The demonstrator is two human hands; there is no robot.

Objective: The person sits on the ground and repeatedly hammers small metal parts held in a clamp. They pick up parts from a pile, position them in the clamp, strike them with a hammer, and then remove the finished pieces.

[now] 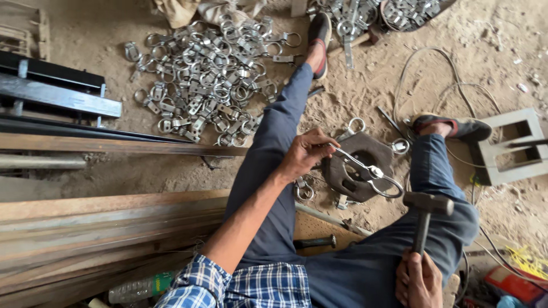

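You hold a metal clamp (pixel 368 172) flat on a round iron block (pixel 357 165), hammer raised.

Your left hand (pixel 305 153) pinches the clamp's strap end, fingers closed around it; its ring end overhangs the block's near edge. Your right hand (pixel 419 279) is wrapped tight around the hammer (pixel 425 214) handle, its head just beside the ring. A heap of like clamps (pixel 205 74) lies on the dirt floor (pixel 103 40) beyond your left leg; a red package (pixel 516 284) sits at bottom right.
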